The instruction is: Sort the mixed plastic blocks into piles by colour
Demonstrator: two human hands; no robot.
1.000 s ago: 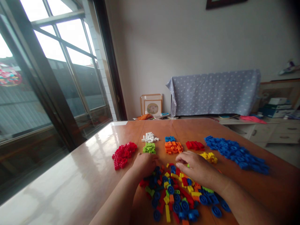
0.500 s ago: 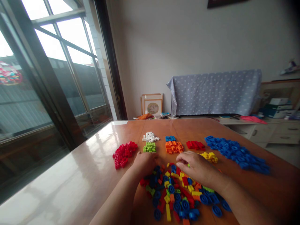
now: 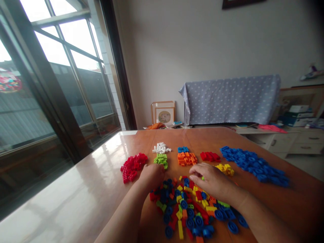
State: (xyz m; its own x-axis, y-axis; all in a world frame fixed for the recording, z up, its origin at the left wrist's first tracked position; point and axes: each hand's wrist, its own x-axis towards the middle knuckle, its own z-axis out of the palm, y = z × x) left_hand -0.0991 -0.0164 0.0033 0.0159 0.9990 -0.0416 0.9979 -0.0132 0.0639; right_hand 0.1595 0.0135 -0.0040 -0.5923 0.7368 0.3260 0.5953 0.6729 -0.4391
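My left hand [image 3: 152, 175] is curled just in front of the lime green brick pile [image 3: 161, 160], over the far left edge of a mixed heap of toy building bricks [image 3: 184, 204]. Its fingertips point down and away, so whatever they pinch is hidden. At the heap's far right side, my right hand [image 3: 210, 176] has its fingers bent toward the thumb. A bit of a lime green brick [image 3: 203, 178] shows at those fingertips. Red, yellow, orange and green bricks and round blue pieces make up the heap.
Sorted piles ring the heap: pinkish red [image 3: 133, 167], white [image 3: 161, 147], small blue [image 3: 183, 149], orange [image 3: 186, 159], red [image 3: 210, 156], yellow [image 3: 225, 169] and a long blue pile [image 3: 253, 165]. The brown table [image 3: 101, 189] is glossy.
My left hand has drawn slightly left and nearer, uncovering more of the lime green pile's front. My right hand keeps about the same place, and the view has shifted slightly.
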